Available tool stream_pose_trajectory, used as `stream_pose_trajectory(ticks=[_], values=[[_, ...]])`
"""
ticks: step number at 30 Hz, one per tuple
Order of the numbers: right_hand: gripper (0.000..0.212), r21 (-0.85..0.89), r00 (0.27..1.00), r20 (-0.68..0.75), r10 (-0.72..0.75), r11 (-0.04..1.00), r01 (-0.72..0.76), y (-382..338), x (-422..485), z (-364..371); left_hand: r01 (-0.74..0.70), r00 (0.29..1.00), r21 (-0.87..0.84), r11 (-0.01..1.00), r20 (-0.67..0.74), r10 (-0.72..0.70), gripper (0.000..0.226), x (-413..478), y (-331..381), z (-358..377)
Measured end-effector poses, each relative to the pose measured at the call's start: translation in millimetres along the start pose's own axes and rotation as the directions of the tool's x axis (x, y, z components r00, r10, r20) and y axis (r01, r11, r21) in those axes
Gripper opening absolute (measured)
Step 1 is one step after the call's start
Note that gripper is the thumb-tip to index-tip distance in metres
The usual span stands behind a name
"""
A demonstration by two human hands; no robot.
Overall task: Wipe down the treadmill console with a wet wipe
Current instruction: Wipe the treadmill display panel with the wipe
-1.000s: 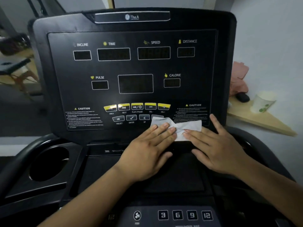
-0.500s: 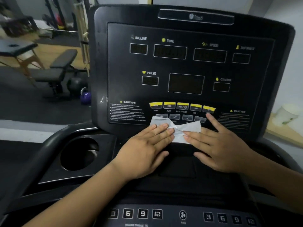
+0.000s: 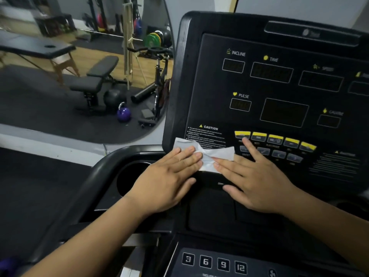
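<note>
While the wipe is pinned at the panel's lower left corner, the task is judged to be under way but far from finished. The left hand [image 3: 169,180] is laid flat on the left half of the wipe [image 3: 207,156], fingers straight and close together. The right hand [image 3: 257,180] is spread wide, its fingers pressed on the right half and one finger reached up toward the buttons [image 3: 275,137]. No damp streak can be made out on the console [image 3: 279,92], so what is already cleaned cannot be told; the displays above both hands appear left to do.

Left of the left hand, a round cup holder [image 3: 131,176] of smooth black plastic is sunk. Between the hands, the wipe is seen as thin, white, creased and bunched. Above the right hand, the buttons are small, oblong and capped in yellow, and the panel is flat and dark.
</note>
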State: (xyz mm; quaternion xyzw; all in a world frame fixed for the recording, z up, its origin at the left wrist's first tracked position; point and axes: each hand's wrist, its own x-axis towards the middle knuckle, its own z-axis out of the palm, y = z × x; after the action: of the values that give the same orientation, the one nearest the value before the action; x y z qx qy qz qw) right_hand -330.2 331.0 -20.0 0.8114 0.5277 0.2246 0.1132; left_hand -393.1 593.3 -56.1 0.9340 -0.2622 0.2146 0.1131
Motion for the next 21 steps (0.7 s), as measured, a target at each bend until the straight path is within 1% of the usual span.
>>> stream_pose_trajectory(ticks=[5, 9, 11, 13, 15, 17, 21], values=[[0.054, 0.003, 1.000, -0.005, 0.016, 1.000, -0.016, -12.6, 20.2, -0.2, 0.034, 0.999, 0.022, 0.999, -0.032, -0.033, 0.045, -11.4, -11.2, -5.5], [0.055, 0.025, 0.999, 0.006, 0.050, 0.998, -0.050, -20.5, 26.9, 0.7, 0.048, 0.999, 0.081, 0.996, -0.018, -0.046, 0.049, -15.3, -11.4, -8.5], [0.052, 0.040, 0.999, -0.012, 0.042, 0.998, -0.041, -17.5, 18.9, 1.5, 0.019, 1.000, 0.103, 0.994, 0.016, -0.021, 0.052, -14.8, -1.5, -7.0], [0.047, 0.049, 0.998, -0.041, 0.049, 0.998, -0.047, -12.7, 4.5, 1.1, -0.001, 0.998, 0.089, 0.996, 0.057, -0.004, 0.056, -10.6, 12.8, -3.3], [0.047, 0.046, 0.996, -0.039, 0.075, 0.996, -0.073, -9.4, -9.4, -0.6, 0.038, 0.997, 0.028, 0.999, 0.068, -0.040, 0.059, -2.7, 23.9, -1.1], [0.046, 0.046, 0.995, -0.023, 0.097, 0.994, -0.096, -6.3, -22.0, -2.9, 0.048, 0.996, -0.008, 0.999, 0.073, -0.047, 0.058, 8.4, 30.6, 0.2], [0.043, 0.057, 0.987, 0.009, 0.158, 0.986, -0.158, 3.3, -57.5, -7.2, -0.027, 0.996, 0.033, 0.999, 0.090, 0.024, 0.050, 32.4, 58.1, 9.6]])
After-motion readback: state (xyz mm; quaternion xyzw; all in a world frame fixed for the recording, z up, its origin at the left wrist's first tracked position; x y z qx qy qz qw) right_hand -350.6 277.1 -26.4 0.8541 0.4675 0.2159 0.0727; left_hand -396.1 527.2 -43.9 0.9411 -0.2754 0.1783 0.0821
